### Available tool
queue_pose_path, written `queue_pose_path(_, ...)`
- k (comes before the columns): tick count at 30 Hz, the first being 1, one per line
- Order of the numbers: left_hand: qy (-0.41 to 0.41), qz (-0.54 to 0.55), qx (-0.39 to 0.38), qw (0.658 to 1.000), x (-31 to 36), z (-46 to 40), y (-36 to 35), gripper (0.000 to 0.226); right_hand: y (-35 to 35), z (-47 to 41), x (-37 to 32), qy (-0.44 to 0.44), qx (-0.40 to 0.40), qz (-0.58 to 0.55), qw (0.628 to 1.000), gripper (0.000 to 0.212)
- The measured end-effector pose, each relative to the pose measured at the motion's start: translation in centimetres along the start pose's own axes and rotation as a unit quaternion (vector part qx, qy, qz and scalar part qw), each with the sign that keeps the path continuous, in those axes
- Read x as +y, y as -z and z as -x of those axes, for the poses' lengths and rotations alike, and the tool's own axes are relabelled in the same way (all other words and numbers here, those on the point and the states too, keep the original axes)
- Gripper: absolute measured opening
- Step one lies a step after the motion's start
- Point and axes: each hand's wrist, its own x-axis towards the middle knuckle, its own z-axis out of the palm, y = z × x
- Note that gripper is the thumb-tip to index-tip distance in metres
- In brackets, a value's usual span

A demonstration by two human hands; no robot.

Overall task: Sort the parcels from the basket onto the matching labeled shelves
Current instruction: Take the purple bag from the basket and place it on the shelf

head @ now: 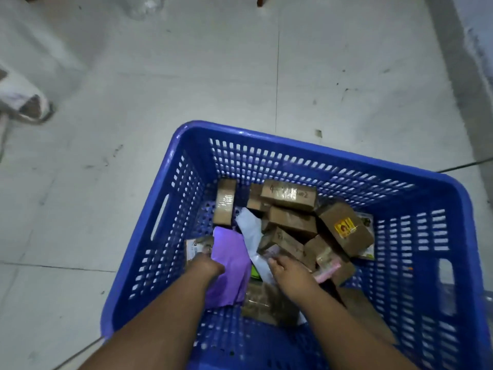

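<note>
Both hands in blue basket (306, 145) — L hand (206, 265) on purple mailer (229, 263).

One head-worn view looks steeply down and forward, close above the basket (306, 161) on the floor (186, 76), forearms entering from the bottom edge.

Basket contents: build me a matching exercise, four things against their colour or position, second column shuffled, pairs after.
Things:
1. basket
2. soft mailer under the left hand
3. box with a yellow sticker
4. upright box

Descriptions:
A. brown, on the right side of the pile
B. blue, with perforated walls
C. brown, standing near the far left corner
D. purple

Pairs: 1-B, 2-D, 3-A, 4-C
</note>
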Motion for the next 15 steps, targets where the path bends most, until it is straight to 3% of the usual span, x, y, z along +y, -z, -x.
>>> queue_pose_path(3, 0.002, -0.045, 0.003, 0.999, -0.9, -3.9, -2.0, 0.053, -2.2, -2.6, 1.0, -0.006, -0.040, 0.008, 0.999, 0.051)
queue_pose_path(8, -0.075, -0.039, 0.013, 0.996, -2.0, -4.8, -3.7, 0.029, -3.6, -2.7, 1.0, -0.010, -0.088, -0.016, 0.996, 0.056)
queue_pose_path(12, -0.205, -0.018, 0.022, 0.978, -0.5, 0.3, -2.9, 0.022, -1.7, 0.6, -1.1, -0.014, -0.056, -0.126, 0.990, 0.063)
queue_pose_path(15, -0.278, -0.031, 0.042, 0.959, 1.0, 6.6, -1.5, 0.019, 0.5, 4.4, -3.8, -0.021, -0.043, -0.296, 0.954, 0.064)
